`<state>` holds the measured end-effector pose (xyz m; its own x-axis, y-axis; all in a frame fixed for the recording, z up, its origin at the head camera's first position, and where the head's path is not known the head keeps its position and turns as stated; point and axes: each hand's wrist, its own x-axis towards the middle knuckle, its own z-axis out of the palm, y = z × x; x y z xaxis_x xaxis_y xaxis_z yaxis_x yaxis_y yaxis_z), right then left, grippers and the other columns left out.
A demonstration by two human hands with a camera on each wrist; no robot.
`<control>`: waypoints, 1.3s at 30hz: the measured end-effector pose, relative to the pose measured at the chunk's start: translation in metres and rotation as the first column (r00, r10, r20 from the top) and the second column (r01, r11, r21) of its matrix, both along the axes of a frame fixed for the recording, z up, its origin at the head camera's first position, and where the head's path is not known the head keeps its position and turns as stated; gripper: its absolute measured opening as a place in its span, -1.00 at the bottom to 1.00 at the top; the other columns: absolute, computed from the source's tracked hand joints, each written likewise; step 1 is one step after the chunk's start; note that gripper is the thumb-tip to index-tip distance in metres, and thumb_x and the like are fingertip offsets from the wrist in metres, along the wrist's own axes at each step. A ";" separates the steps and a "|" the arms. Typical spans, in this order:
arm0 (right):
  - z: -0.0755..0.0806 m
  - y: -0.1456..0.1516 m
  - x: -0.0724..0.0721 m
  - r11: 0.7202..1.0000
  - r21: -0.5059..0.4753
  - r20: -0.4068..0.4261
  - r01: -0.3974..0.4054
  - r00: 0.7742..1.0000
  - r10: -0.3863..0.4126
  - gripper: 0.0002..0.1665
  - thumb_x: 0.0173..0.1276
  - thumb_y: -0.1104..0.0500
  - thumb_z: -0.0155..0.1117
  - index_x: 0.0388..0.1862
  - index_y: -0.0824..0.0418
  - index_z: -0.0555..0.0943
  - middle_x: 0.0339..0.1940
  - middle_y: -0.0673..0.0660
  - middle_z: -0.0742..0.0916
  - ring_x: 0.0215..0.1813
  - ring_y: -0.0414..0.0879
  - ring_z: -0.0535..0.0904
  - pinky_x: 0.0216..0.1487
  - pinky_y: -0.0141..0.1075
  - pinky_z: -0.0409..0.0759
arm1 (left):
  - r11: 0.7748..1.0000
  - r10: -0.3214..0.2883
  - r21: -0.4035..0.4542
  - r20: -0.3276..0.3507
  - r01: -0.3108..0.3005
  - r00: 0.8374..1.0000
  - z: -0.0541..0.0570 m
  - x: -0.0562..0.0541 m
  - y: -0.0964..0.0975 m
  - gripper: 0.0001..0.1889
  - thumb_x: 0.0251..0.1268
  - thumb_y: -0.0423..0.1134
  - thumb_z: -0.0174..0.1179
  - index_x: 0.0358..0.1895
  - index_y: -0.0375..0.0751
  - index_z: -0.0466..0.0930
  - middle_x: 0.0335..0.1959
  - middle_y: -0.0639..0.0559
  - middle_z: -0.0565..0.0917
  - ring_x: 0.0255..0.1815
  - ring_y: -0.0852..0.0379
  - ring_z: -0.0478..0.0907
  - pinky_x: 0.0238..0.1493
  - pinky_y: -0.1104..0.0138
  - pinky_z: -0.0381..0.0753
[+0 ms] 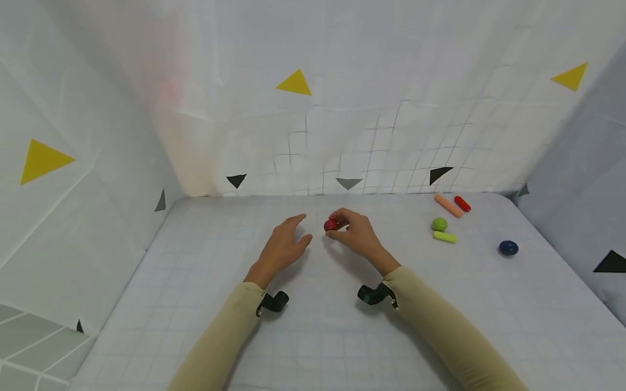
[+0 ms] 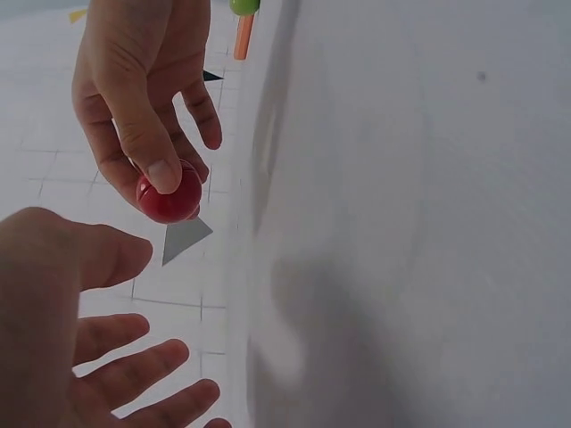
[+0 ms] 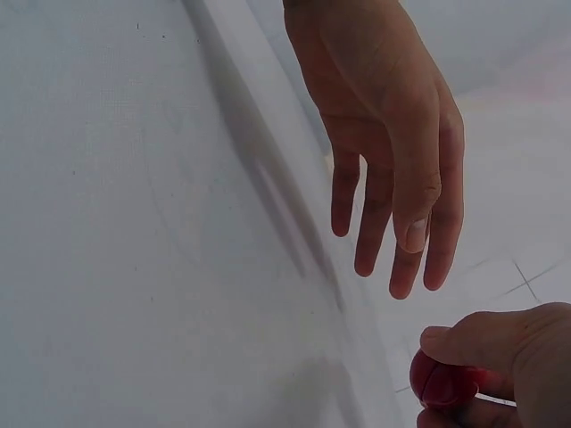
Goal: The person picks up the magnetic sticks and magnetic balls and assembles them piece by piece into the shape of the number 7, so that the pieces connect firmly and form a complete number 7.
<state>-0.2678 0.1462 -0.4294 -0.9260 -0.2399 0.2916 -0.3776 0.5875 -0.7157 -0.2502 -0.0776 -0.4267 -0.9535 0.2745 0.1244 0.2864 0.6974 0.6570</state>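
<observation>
My right hand (image 1: 358,235) pinches a small, glossy red ball (image 1: 330,225) between thumb and fingers, above the middle of the white table. In the right wrist view a thin dark seam shows across the red ball (image 3: 439,382). My left hand (image 1: 285,244) hovers to the left of the ball, its fingers spread and nothing in its grasp. A short gap parts the left thumb from the ball in the left wrist view. Part of the ball is covered by the right fingers.
At the right of the table lie an orange stick (image 1: 448,206), a short red stick (image 1: 462,203), a green ball (image 1: 439,224), a yellow-green stick (image 1: 444,237) and a dark blue egg-shaped piece (image 1: 508,248). White sheeting (image 1: 254,130) walls the back and sides.
</observation>
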 end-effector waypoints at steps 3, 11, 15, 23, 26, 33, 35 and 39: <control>-0.002 -0.006 -0.002 1.000 0.007 0.007 -0.001 1.000 0.001 -0.58 0.29 0.21 0.58 0.08 0.26 0.66 -0.08 0.15 0.80 -0.04 0.05 0.70 0.00 -0.01 0.64 | 1.000 0.001 0.004 -0.013 -0.001 1.000 -0.004 -0.001 -0.004 -0.38 0.54 -0.11 0.21 0.56 -0.19 0.34 0.53 -0.12 0.38 0.55 -0.10 0.27 0.51 0.01 0.25; -0.006 -0.022 -0.007 0.999 -0.017 0.006 -0.034 0.999 0.034 -0.61 0.28 0.23 0.58 0.04 0.24 0.67 -0.10 0.12 0.79 -0.07 0.02 0.71 -0.05 -0.05 0.64 | 1.000 0.010 -0.002 -0.027 -0.010 1.000 -0.009 -0.003 -0.017 -0.38 0.53 -0.13 0.22 0.55 -0.22 0.34 0.51 -0.15 0.41 0.53 -0.11 0.29 0.51 0.03 0.25; -0.012 -0.032 -0.009 0.998 -0.029 0.015 -0.052 0.999 0.052 -0.63 0.28 0.24 0.58 0.03 0.24 0.67 -0.12 0.11 0.79 -0.08 0.01 0.72 -0.09 -0.11 0.65 | 1.000 0.017 -0.009 -0.041 -0.017 0.999 -0.012 -0.003 -0.024 -0.38 0.52 -0.15 0.22 0.55 -0.24 0.34 0.50 -0.16 0.41 0.53 -0.11 0.30 0.51 0.03 0.25; -0.020 -0.048 -0.013 0.994 -0.054 0.025 -0.096 0.995 0.097 -0.63 0.28 0.29 0.56 0.04 0.28 0.66 -0.08 0.14 0.79 -0.04 0.03 0.72 -0.05 -0.12 0.66 | 0.999 0.037 -0.006 -0.042 -0.037 0.998 -0.016 -0.001 -0.033 -0.39 0.52 -0.17 0.23 0.54 -0.24 0.35 0.51 -0.18 0.41 0.54 -0.13 0.28 0.52 0.01 0.23; -0.019 -0.053 -0.013 0.994 -0.053 0.034 -0.100 0.994 0.101 -0.63 0.29 0.30 0.56 0.03 0.28 0.66 -0.07 0.15 0.79 -0.03 0.02 0.72 -0.02 -0.12 0.66 | 0.999 0.040 -0.015 -0.042 -0.041 0.998 -0.015 0.000 -0.035 -0.39 0.52 -0.17 0.22 0.54 -0.25 0.34 0.51 -0.19 0.40 0.54 -0.14 0.27 0.52 0.00 0.22; -0.020 -0.063 -0.015 0.995 -0.031 0.036 -0.092 0.995 0.093 -0.63 0.28 0.29 0.57 0.03 0.26 0.66 -0.06 0.13 0.79 -0.02 -0.01 0.71 -0.01 -0.16 0.66 | 0.998 0.056 -0.019 -0.033 -0.057 0.998 -0.014 0.003 -0.042 -0.39 0.52 -0.16 0.22 0.55 -0.24 0.34 0.51 -0.19 0.40 0.54 -0.14 0.28 0.51 -0.01 0.24; -0.021 -0.066 -0.016 0.995 -0.023 0.035 -0.093 0.995 0.094 -0.63 0.29 0.29 0.57 0.03 0.25 0.66 -0.06 0.12 0.79 -0.02 -0.01 0.71 -0.02 -0.18 0.67 | 0.998 0.057 -0.011 -0.034 -0.058 0.998 -0.014 0.004 -0.043 -0.38 0.52 -0.17 0.22 0.55 -0.25 0.34 0.51 -0.20 0.40 0.54 -0.15 0.28 0.50 -0.02 0.25; -0.021 -0.070 -0.017 0.994 -0.012 0.040 -0.106 0.994 0.106 -0.63 0.29 0.29 0.56 0.04 0.25 0.66 -0.06 0.13 0.79 -0.02 -0.01 0.71 -0.03 -0.19 0.67 | 0.998 0.058 -0.011 -0.046 -0.059 0.997 -0.014 0.006 -0.047 -0.38 0.51 -0.20 0.23 0.54 -0.27 0.33 0.51 -0.21 0.40 0.53 -0.16 0.29 0.50 -0.02 0.25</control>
